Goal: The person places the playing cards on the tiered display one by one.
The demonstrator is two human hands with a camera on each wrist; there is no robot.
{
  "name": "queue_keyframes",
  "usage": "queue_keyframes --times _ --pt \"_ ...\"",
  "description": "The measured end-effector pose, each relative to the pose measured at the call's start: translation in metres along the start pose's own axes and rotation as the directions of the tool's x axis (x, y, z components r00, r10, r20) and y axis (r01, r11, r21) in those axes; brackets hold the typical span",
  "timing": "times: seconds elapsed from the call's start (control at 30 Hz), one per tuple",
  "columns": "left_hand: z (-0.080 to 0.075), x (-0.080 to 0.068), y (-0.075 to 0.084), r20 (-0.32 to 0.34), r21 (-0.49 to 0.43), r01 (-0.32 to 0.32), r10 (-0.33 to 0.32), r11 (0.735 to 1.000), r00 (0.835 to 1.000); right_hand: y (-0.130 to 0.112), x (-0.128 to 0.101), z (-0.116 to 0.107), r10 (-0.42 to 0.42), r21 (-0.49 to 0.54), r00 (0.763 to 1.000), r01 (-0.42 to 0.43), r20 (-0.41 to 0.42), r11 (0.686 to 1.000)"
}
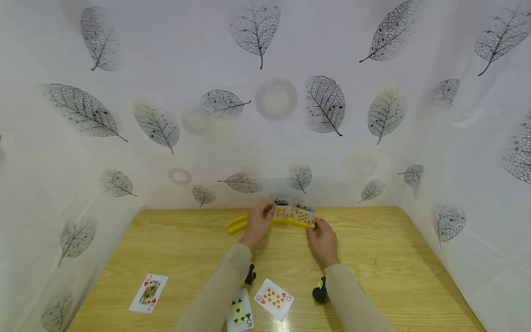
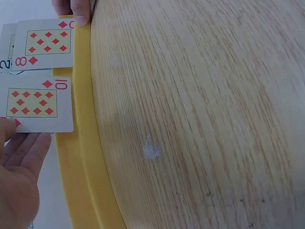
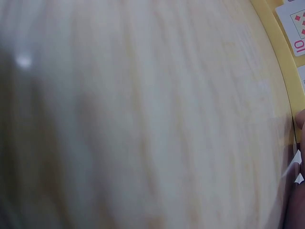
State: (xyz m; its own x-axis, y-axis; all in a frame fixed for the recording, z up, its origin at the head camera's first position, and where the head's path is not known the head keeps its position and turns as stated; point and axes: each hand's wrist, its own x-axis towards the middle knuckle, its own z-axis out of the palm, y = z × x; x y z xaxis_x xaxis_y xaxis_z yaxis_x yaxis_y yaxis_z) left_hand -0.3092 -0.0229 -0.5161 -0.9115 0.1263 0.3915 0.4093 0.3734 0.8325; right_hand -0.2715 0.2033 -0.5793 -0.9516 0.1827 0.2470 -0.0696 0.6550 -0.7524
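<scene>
A curved yellow card holder lies along the far side of the table. My left hand pinches the ten of diamonds by its side, thumb in front and fingers behind; the card's lower edge is at the holder's slot. To its right the eight of diamonds stands in the holder, with a black two partly hidden behind it. A face card shows behind the ten. My right hand grips the holder's right end, thumb on the front wall.
Nearer on the wooden table lie a jack of hearts, a ten of hearts and a five of clubs, the last partly under the left sleeve. A leaf-printed white curtain hangs right behind the table.
</scene>
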Motion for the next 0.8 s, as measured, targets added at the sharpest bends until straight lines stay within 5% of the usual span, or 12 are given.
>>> queue_keyframes --times 0.8 --pt "0.0081 0.0008 -0.0054 0.015 0.031 0.004 -0.004 1.0 1.0 -0.0039 -0.0011 -0.0026 0.013 0.009 1.0 -0.013 0.01 1.0"
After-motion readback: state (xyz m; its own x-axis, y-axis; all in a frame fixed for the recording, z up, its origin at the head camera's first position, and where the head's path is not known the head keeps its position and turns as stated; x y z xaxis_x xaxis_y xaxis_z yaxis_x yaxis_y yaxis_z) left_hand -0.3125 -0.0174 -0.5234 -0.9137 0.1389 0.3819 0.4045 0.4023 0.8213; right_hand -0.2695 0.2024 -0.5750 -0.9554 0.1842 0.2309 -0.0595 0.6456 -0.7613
